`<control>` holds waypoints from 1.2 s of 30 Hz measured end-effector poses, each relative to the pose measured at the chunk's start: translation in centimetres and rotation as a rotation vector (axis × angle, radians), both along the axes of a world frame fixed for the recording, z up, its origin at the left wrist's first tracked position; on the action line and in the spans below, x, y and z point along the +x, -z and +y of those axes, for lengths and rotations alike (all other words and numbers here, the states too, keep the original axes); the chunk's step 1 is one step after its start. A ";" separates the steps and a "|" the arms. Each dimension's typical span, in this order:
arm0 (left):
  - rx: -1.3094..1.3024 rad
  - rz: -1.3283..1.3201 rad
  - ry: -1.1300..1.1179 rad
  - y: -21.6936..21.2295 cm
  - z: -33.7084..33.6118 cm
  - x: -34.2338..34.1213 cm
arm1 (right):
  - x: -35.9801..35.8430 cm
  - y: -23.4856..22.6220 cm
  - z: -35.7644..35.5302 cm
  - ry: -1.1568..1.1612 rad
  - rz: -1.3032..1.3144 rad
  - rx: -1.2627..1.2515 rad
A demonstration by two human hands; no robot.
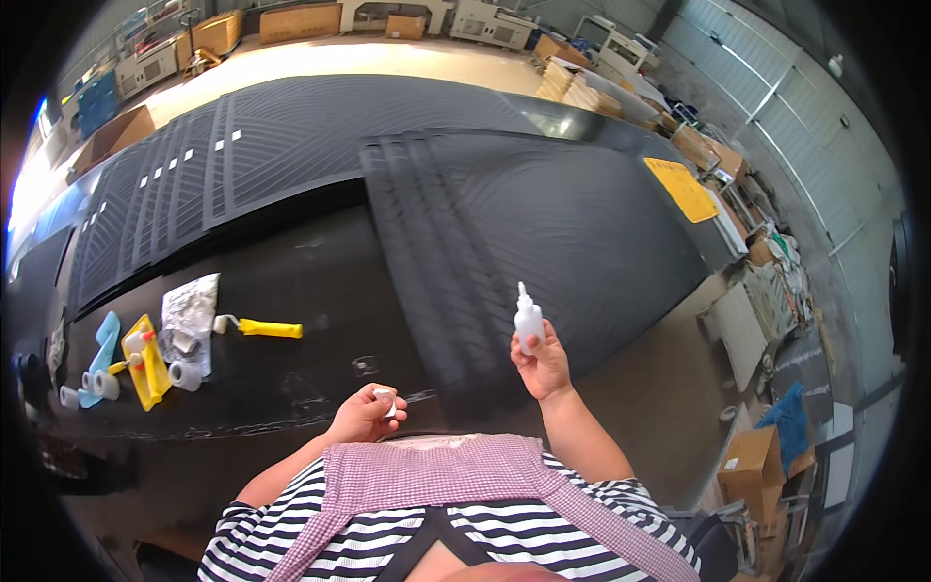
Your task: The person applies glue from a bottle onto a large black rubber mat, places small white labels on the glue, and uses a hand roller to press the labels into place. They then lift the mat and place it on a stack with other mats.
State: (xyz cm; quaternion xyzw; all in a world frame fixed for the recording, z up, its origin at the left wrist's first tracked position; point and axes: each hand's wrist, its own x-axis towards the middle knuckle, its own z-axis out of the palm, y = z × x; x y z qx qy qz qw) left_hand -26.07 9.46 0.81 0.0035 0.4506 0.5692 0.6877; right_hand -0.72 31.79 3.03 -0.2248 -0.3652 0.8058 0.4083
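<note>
A white squeeze bottle with a pointed nozzle (528, 318) stands upright in my right hand (544, 369), whose fingers wrap round its lower part. It is held above the near edge of a stack of black ridged sheets (543, 213). My left hand (367, 415) is closed on a small white piece (385, 402) near the front edge of the black table (320, 272). What that piece is, I cannot make out. The two hands are apart, both in front of my chest.
On the table's left lie a yellow-handled roller (267, 329), a clear plastic bag (190, 315), a yellow tray (145, 373), tape rolls (184, 375) and a blue cloth (102, 349). More ridged black sheets (223, 165) lie beyond. A yellow card (681, 189) rests at the far right.
</note>
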 end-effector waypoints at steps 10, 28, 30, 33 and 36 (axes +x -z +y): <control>0.008 0.053 -0.078 3.6 7.3 15.8 | 18.1 1.4 10.2 0.085 0.380 -0.197; -0.010 0.334 -0.176 4.1 15.3 21.6 | 22.0 2.2 19.5 -0.001 0.282 -0.413; 0.028 0.388 -0.187 3.5 17.4 21.4 | 22.2 2.4 20.6 -0.079 0.267 -0.327; 0.085 0.483 -0.246 2.6 19.2 19.9 | 21.3 1.6 22.3 -0.128 0.215 -0.303; 0.142 0.685 -0.375 4.3 19.3 17.1 | 17.6 0.8 24.2 -0.171 0.073 -0.232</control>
